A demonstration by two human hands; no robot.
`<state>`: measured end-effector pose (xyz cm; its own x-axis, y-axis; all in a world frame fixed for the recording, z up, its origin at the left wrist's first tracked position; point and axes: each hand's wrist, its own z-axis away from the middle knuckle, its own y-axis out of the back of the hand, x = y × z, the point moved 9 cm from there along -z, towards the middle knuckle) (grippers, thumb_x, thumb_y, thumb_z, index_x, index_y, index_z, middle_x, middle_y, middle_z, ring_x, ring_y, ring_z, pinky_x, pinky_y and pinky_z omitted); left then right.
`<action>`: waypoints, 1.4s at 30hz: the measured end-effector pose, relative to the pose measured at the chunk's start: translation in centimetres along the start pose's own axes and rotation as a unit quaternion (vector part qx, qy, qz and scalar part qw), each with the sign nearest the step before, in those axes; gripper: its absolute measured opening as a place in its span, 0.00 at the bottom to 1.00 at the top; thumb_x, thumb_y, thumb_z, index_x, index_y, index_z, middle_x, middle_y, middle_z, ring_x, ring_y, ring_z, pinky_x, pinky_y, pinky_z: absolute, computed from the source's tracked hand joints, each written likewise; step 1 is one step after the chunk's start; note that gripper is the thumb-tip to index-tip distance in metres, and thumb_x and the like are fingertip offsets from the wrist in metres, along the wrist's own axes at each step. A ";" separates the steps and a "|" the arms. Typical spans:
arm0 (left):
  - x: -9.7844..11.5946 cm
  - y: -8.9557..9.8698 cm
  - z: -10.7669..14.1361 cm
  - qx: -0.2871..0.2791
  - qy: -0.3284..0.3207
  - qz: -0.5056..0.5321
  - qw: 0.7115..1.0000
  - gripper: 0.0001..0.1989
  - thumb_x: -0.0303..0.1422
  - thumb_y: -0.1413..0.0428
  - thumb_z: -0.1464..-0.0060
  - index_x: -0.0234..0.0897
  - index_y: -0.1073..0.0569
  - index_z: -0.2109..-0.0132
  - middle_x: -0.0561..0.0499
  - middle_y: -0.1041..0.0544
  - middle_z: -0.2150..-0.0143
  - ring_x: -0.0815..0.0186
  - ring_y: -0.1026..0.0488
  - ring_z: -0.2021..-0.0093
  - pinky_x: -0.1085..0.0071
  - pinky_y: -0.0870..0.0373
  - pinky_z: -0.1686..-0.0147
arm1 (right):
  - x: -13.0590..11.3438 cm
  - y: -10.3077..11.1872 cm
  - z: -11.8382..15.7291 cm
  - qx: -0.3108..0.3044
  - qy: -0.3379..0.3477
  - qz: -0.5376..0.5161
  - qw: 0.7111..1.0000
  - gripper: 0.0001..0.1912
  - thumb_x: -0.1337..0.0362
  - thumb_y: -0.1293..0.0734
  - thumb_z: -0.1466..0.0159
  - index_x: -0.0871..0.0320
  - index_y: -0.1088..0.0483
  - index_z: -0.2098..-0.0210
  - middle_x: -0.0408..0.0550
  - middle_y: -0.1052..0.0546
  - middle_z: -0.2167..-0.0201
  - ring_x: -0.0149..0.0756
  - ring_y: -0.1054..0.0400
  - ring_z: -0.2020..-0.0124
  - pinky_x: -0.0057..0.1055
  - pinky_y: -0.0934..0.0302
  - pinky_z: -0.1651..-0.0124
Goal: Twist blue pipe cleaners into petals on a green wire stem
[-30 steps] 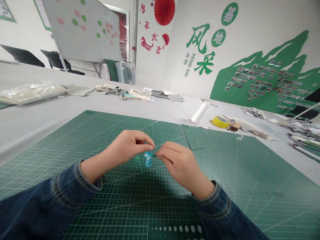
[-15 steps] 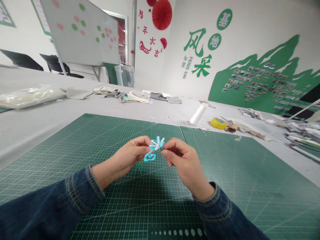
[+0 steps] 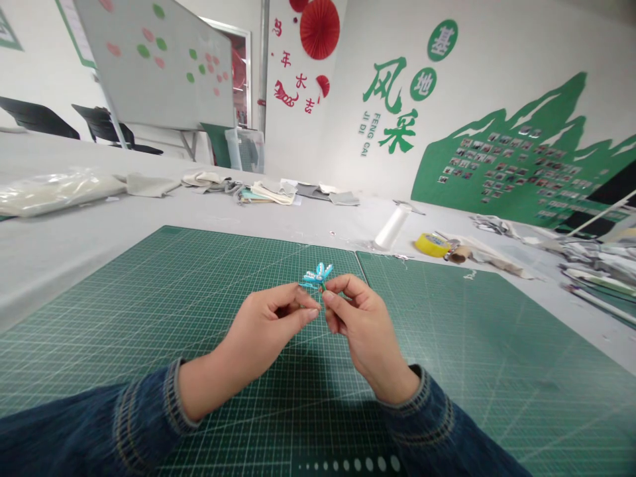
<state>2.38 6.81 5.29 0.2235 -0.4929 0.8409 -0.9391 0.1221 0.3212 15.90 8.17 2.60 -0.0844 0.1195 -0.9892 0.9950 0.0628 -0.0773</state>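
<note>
A small blue flower with white beads [image 3: 318, 272] stands above the green cutting mat [image 3: 209, 265], its short green stem pointing down. My right hand [image 3: 360, 328] pinches that stem between thumb and forefinger. Just left of it, my left hand [image 3: 263, 331] has its thumb and fingers drawn together below the flower, the fingertips close to my right fingertips. Whether anything thin lies between the left fingertips is too small to make out.
Beyond the mat stand a white thread cone [image 3: 392, 227] and a yellow tape roll [image 3: 432, 245]. Fabric scraps [image 3: 271, 192] lie along the far side, a plastic-wrapped bundle [image 3: 59, 192] at the left. More cloth [image 3: 601, 255] lies at the right.
The flower has turned and tipped upright, its blue curl now seen edge-on. My left hand has moved from the flower's side to below it, near the stem. My right hand keeps its pinch.
</note>
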 end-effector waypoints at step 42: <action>-4.5 0.1 -1.7 -0.082 0.158 0.128 0.976 0.05 0.32 0.40 0.49 0.37 0.22 0.70 0.54 0.22 0.73 0.68 0.29 0.70 0.69 0.34 0.65 | -3.3 -0.1 0.5 0.019 0.137 0.134 0.981 0.04 0.70 0.31 0.41 0.56 0.28 0.72 0.37 0.32 0.78 0.28 0.39 0.76 0.28 0.44 0.73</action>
<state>1.73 10.53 2.30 0.0814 -0.1417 0.9866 -0.9263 0.3547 0.1274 16.16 7.24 5.77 0.1744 0.3898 -0.9043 0.9843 -0.0433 0.1711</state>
